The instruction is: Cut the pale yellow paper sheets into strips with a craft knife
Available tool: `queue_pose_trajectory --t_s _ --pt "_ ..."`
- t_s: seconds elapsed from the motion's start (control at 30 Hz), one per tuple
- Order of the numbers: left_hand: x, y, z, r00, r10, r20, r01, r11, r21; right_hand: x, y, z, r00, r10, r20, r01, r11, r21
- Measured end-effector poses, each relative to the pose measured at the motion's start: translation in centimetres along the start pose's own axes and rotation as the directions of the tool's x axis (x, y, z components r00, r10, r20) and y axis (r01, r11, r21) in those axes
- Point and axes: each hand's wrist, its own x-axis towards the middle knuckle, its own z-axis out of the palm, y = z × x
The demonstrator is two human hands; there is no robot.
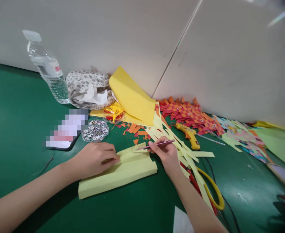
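Observation:
A sheet of pale yellow-green paper [118,178], creased into long folds, lies on the green table in front of me. My left hand [96,159] rests on its left part, fingers curled and fingertips pressing the paper down. In my right hand [165,153] is a slim purple pen [154,145], held between thumb and fingers. Its tip points left and meets the paper's upper fold, or hovers just over it. Loose pale yellow-green strips [186,150] lie just beyond and to the right of my right hand.
Left stand a water bottle [49,69], a phone [67,131], a bag of googly eyes [95,130] and a patterned cloth pouch [89,85]. Yellow paper [132,98] leans on the wall. Right lie a glue gun [189,135], red-orange woven paper fish [186,111] and yellow-handled scissors [214,187].

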Motion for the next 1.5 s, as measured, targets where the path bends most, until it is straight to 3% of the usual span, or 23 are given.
queue_pose_trajectory --t_s 0.13,0.43,0.73,1.5 --pt "0.0 0.1 -0.1 1.000 0.002 0.001 -0.002 1.000 -0.009 -0.1 -0.4 0.4 0.999 0.002 0.048 -0.003 1.000 0.007" --pt "0.1 0.1 -0.1 1.000 0.001 -0.003 -0.001 1.000 -0.006 0.5 0.7 -1.0 0.997 -0.001 -0.076 0.003 1.000 0.030" --pt "0.1 0.0 0.0 1.000 -0.018 0.010 0.018 1.000 -0.022 0.2 0.0 0.1 0.999 -0.008 0.053 0.006 0.999 0.046" --pt "0.0 -0.2 0.1 1.000 -0.021 0.015 0.021 1.000 -0.019 1.6 1.2 -1.7 0.985 0.035 -0.171 -0.009 0.988 0.154"
